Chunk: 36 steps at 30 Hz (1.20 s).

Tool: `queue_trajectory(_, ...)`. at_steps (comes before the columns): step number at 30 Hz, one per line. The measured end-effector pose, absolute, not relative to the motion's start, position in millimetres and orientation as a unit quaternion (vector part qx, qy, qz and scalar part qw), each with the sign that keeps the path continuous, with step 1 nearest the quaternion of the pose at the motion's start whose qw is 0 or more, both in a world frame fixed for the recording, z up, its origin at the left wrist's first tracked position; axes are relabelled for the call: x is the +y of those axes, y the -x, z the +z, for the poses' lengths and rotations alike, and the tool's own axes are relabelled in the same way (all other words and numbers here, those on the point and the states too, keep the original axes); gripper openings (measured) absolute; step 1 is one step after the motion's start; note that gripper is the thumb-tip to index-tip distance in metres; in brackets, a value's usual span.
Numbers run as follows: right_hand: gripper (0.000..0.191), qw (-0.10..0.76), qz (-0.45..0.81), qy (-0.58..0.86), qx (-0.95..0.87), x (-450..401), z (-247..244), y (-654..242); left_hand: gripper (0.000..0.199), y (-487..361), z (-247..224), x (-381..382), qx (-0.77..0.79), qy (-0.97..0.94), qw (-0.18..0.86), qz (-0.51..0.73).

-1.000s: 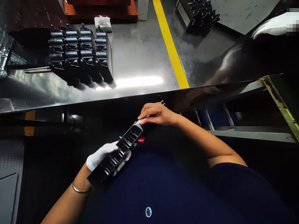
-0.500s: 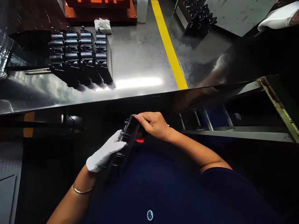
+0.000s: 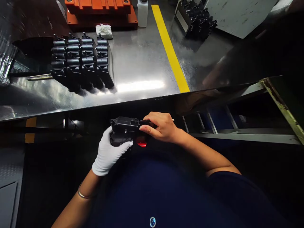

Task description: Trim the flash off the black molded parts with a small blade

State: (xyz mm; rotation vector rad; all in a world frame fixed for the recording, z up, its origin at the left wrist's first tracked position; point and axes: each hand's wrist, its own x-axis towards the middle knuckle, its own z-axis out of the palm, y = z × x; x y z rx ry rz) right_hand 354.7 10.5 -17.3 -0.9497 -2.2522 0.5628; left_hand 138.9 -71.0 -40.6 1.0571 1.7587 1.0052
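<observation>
The left hand (image 3: 108, 155), in white knit cloth, grasps one smooth, boxy black part (image 3: 124, 123); the bare right hand (image 3: 163, 126) pinches one slim dark tool (image 3: 143, 122), mostly hidden, at its right end. Beyond the grip, leftward, four ridged black blocks (image 3: 89, 61) stand on a shiny metal bench (image 3: 135, 57).

Yellow stripe (image 3: 169, 47); orange block (image 3: 98, 9)

Up from the lower left came the left forearm (image 3: 74, 204), and its white-gloved left hand (image 3: 109, 153) curled near mid-frame, thumb stretched rightward! Just beside it, the bare right hand (image 3: 162, 126) gripped with bent fingers above a left-pointing thumb, right forearm (image 3: 205, 152) sloping toward the lower right.
</observation>
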Motion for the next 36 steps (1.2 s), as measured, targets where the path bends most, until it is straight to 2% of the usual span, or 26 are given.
queue_trajectory(5, 0.052, 0.233, 0.153, 0.308, -0.910, 8, -13, -359, 0.066, -140, -46, -82, 0.658, -0.408, 0.424, 0.470)
queue_trajectory(13, 0.054, 0.241, 0.065, 0.255, -0.934, 5, -11, -361, 0.061, -134, -52, -87, 0.628, -0.458, 0.453, 0.436)
queue_trajectory(21, 0.053, 0.239, 0.071, 0.233, -0.940, 3, -10, -360, 0.061, -131, -52, -85, 0.615, -0.501, 0.459, 0.399)
queue_trajectory(26, 0.052, 0.252, 0.086, 0.231, -0.936, 0, -11, -360, 0.068, -138, -56, -91, 0.652, -0.479, 0.408, 0.424)
queue_trajectory(32, 0.037, 0.300, 0.200, 0.281, -0.890, 1, -9, -367, 0.041, -137, -58, -92, 0.594, -0.538, 0.353, 0.483)
queue_trajectory(36, 0.034, 0.286, 0.192, 0.297, -0.891, -2, -11, -369, 0.042, -128, -60, -91, 0.568, -0.601, 0.302, 0.474)
